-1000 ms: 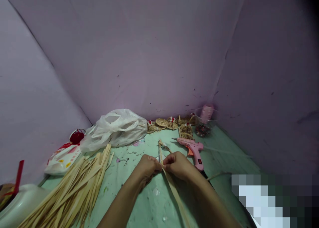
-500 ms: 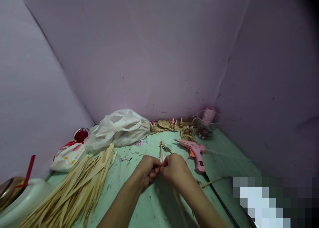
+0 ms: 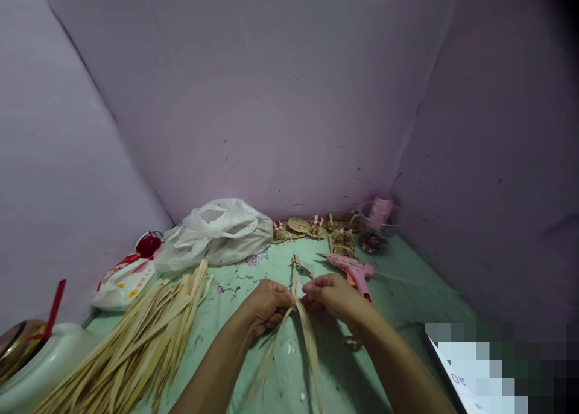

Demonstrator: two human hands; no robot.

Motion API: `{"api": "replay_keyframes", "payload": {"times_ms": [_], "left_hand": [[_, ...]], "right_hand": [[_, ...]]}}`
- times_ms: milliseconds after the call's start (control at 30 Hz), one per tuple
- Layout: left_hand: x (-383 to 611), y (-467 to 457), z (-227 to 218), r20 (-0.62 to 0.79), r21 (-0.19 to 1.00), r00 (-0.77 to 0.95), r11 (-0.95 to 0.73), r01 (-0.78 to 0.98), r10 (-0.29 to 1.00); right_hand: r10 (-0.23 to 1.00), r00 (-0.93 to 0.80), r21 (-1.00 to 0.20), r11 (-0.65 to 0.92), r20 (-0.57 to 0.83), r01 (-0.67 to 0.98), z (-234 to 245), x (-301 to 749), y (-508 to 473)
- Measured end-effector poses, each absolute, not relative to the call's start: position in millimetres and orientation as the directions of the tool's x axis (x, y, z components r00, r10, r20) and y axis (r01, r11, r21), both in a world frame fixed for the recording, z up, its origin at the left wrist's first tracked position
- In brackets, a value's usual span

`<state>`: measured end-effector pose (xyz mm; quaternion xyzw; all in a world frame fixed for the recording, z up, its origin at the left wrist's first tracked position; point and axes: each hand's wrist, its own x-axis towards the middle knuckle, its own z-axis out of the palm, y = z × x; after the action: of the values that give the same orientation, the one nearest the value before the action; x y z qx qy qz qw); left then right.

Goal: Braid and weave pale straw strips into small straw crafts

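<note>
**Left hand** (image 3: 266, 305): grip closed. Thumb and fingers are clamped on the strips (image 3: 309, 340) at the point where they join the braid (image 3: 295, 273).

**Right hand** (image 3: 332, 296): grip closed on the same strips from the opposite side. The fingertips of the two hands are nearly touching.

**Braid**: narrow, centred between the hands, pointing away from the person. Whether its far end rests on the bench (image 3: 407, 281) or is just above it cannot be told.

**Strips**: two loose tails fan out from the hands toward the person, between the forearms. One runs to the left, the other almost straight back.

**Surroundings**
- Pile (image 3: 136, 341) of straw lengths: on the bench, left of the left forearm.
- Bag (image 3: 217, 233): white plastic, behind the pile, against the wall.
- Packet (image 3: 123, 282): red and white, left of the bag.
- Glue gun (image 3: 351, 269): pink, just beyond the right hand, partly hidden by it.
- Woven pieces (image 3: 312, 226) and jar (image 3: 379, 221): along the rear wall.
</note>
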<state>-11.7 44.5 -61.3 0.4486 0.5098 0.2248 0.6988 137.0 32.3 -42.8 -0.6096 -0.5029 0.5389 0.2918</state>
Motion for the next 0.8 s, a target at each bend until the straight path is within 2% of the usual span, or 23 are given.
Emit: {"api": "replay_keyframes", "payload": {"times_ms": [100,167,333,467,567,667,733,800], "left_hand": [[-11,45,-64,-0.498,0.865,0.366,0.482,0.143,0.786],[-11,45,-67,-0.486,0.873,0.37,0.458,0.165,0.792],[-12,46,-73,-0.401,0.909,0.347,0.321,0.265,0.848],[-13,48,-75,-0.308,0.902,0.337,0.159,0.402,0.89],[-15,47,-71,-0.206,0.792,0.281,-0.009,0.611,0.937],[-13,38,-57,-0.128,0.593,0.134,-0.032,0.804,0.983],[-5,26,-47,-0.117,0.515,0.074,-0.003,0.857,0.99],[7,11,-41,-0.127,0.495,0.069,0.003,0.869,0.989]], "right_hand": [[0.823,-0.236,-0.855,-0.514,-0.516,0.076,-48,124,28],[0.807,-0.262,-0.839,-0.545,-0.529,0.014,-51,118,26],[0.834,-0.172,-0.851,-0.513,-0.525,0.113,-63,117,24],[0.897,-0.055,-0.894,-0.43,-0.439,0.126,-77,115,21],[0.93,0.028,-0.912,-0.364,-0.366,0.191,-85,112,19],[0.944,0.068,-0.918,-0.329,-0.322,0.223,-88,109,19],[0.945,0.044,-0.93,-0.326,-0.324,0.171,-88,107,19],[0.941,0.002,-0.939,-0.338,-0.338,0.065,-87,107,19]]}}
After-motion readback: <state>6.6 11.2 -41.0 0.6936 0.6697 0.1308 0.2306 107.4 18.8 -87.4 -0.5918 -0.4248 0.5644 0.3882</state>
